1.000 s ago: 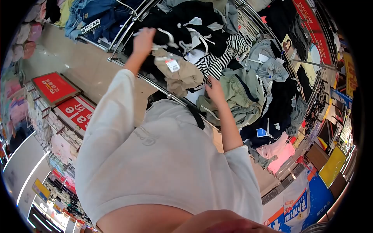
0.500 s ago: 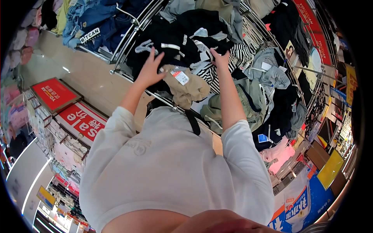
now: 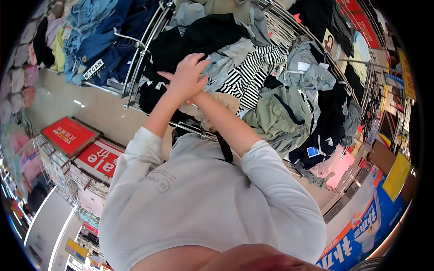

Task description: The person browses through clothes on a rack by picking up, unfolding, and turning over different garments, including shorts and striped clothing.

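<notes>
My left hand (image 3: 186,74) lies palm down over a black garment (image 3: 199,36), fingers spread and nothing visibly gripped. My right forearm crosses in front of me toward the left, and my right hand (image 3: 166,76) is mostly hidden beneath the left one. Only some of its fingertips show, over dark cloth. Below the right forearm lies a beige garment (image 3: 228,103), partly covered by it. To the right of the hands are a light grey garment (image 3: 226,56), a black-and-white striped garment (image 3: 251,74) and olive-green trousers (image 3: 275,113).
Metal rails (image 3: 135,67) frame the heaped clothing bin. Blue denim (image 3: 101,36) fills another bin at the upper left. Red sale signs (image 3: 70,135) stand on a rack at the left. Grey shorts (image 3: 312,74) and a dark garment with a blue tag (image 3: 313,151) lie farther right.
My right hand has swung left, from the striped garment to under my left hand. The black garments with white lettering have shifted, exposing light grey cloth. The beige garment is now under my right forearm.
</notes>
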Available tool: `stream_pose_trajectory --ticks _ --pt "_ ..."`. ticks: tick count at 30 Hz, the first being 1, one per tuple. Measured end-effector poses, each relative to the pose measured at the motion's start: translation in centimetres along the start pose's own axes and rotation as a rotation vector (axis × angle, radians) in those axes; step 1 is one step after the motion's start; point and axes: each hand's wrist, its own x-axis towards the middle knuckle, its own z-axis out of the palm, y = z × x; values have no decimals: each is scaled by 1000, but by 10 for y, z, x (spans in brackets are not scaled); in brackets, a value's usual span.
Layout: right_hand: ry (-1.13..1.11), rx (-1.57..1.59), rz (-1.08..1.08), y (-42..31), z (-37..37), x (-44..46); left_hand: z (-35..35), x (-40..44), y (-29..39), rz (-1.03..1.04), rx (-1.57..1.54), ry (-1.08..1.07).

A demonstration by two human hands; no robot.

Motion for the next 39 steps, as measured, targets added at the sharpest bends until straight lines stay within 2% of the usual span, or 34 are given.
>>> stream_pose_trajectory --ticks 1,2,3,4,5,6,7,8,9,11,13,15,17,19,21,23,24,25,27,28,29,32,34,35,37,39 --pt "-4 -167 -6 -10 -16 -4 12 8 -9 28 -34 -115" --pt "3 -175 8 4 -27 -25 24 12 -16 54 -68 -229" --pt "-61 -143 161 28 -37 -55 34 17 -22 61 -80 -237" --pt "-123 -108 312 43 -54 -78 43 20 -28 41 -186 -344" --pt "95 -165 313 36 -80 -94 54 21 -35 17 -291 -450" --pt "266 -124 436 49 -100 -113 73 17 -48 -31 -371 -527" --pt "363 -362 540 45 -127 -120 80 9 -47 -29 -382 -539" --pt "510 -481 612 65 -142 -146 85 4 -43 31 -77 -596" --pt "534 -553 748 78 -154 -163 91 -1 -40 96 231 -637" --pt "395 -750 807 85 -166 -178 117 -23 -41 50 310 -622" --pt "304 -805 972 83 -160 -174 128 -34 -36 -22 561 -581" --pt "200 -773 1097 94 -156 -165 135 -43 -32 -5 550 -567" --pt "262 -705 1158 96 -156 -161 138 -43 -27 -71 469 -410" --pt "431 -628 1122 95 -162 -162 129 -44 -8 -58 368 -387" --pt "666 -289 1060 89 -174 -171 125 -50 7 -54 263 -359" --pt "840 -177 906 82 -182 -190 135 -70 11 39 58 -461" --pt "919 -66 914 71 -187 -197 145 -86 9 63 81 -461" --pt "1023 247 840 68 -189 -210 146 -97 12 65 78 -459" --pt "1207 478 915 62 -197 -235 147 -111 20 92 275 -583" --pt "1268 548 924 54 -202 -243 144 -112 26 4 291 -659" --pt "1326 620 932 48 -207 -252 144 -115 26 6 287 -652" --pt "1265 703 941 13 -221 -252 143 -131 6 24 232 -624" --pt "1185 841 936 4 -231 -254 138 -135 0 32 286 -803" --pt "1165 948 970 2 -237 -254 137 -137 -2 38 284 -795" --pt "1178 983 873 -45 -237 -212 134 -137 -5 69 310 -908" --pt "1221 1043 879 -53 -240 -197 130 -130 -3 69 297 -915"
